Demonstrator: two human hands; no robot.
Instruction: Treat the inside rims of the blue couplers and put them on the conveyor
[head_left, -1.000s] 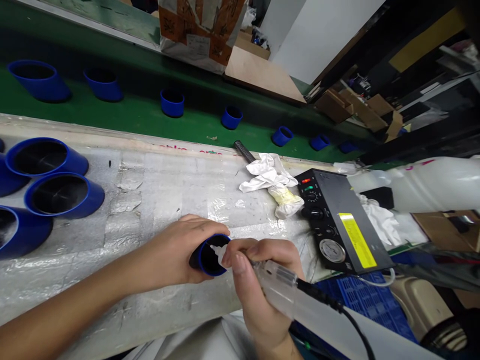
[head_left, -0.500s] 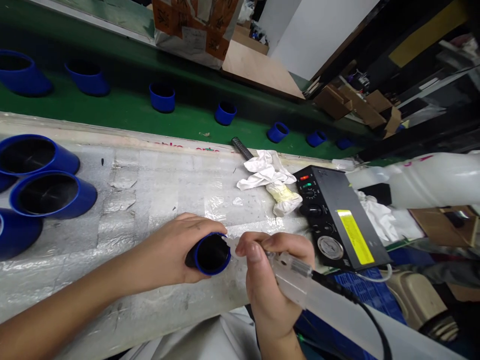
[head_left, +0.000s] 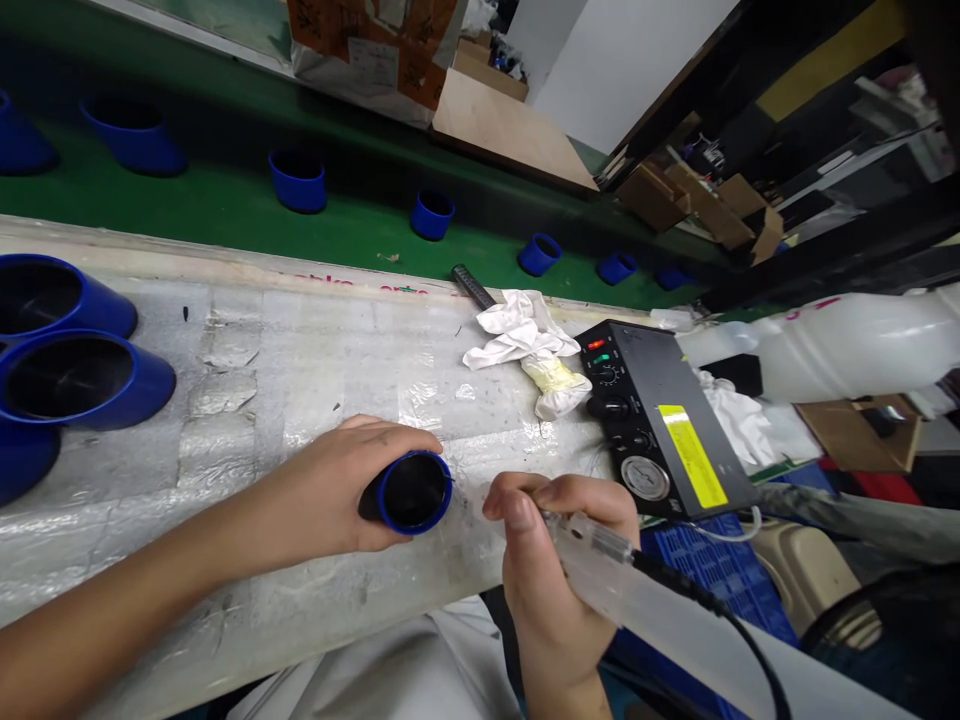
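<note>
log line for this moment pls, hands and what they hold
left hand: grips small blue sleeve on taped bench | right hand: holds translucent dispenser syringe, tip clear of sleeve | nearby: black controller box, white rags

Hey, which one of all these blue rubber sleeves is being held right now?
The small blue rubber sleeve in the left hand, lying sideways on the plastic-covered bench. The others stand untouched on the bench's left edge and the green belt.
</note>
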